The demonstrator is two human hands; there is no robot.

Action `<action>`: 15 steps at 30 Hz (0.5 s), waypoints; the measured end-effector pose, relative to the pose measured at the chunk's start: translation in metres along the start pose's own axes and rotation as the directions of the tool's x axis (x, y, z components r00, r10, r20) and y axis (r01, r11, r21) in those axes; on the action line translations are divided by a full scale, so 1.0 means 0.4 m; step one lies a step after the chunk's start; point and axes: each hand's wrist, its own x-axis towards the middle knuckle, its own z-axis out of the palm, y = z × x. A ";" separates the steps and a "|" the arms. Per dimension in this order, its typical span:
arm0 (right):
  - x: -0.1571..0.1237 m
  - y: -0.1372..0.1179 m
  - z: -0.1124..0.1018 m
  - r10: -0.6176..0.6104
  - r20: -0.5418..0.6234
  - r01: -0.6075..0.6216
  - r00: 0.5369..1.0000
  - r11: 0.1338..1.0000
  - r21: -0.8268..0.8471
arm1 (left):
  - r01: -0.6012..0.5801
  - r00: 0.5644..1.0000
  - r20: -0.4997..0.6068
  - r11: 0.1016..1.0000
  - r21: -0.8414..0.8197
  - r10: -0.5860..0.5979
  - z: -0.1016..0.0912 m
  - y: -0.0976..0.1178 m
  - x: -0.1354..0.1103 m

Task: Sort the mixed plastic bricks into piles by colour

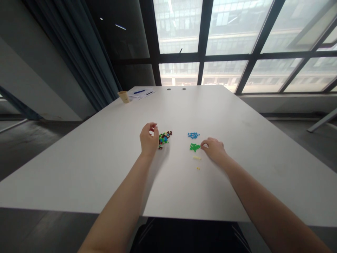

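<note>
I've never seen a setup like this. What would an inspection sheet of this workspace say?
Surface: white table, no marks of note.
Things at hand: small pieces in a mixed-colour pile, a blue pile, a green pile and a few pale yellow pieces.
Clutter: cup, papers and blue pen at the far end.
Hands: left hand pinched beside the mixed-colour pile; right hand beside the green pile. Any held piece is too small to tell.
Cables: nothing seen.
Surroundings: large windows, dark curtain, grey floor.
</note>
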 end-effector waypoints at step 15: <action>0.028 0.063 -0.005 0.021 -0.175 -0.003 0.984 0.995 0.105 | 0.142 0.607 0.734 0.951 0.275 -0.304 0.002 -0.114 -0.002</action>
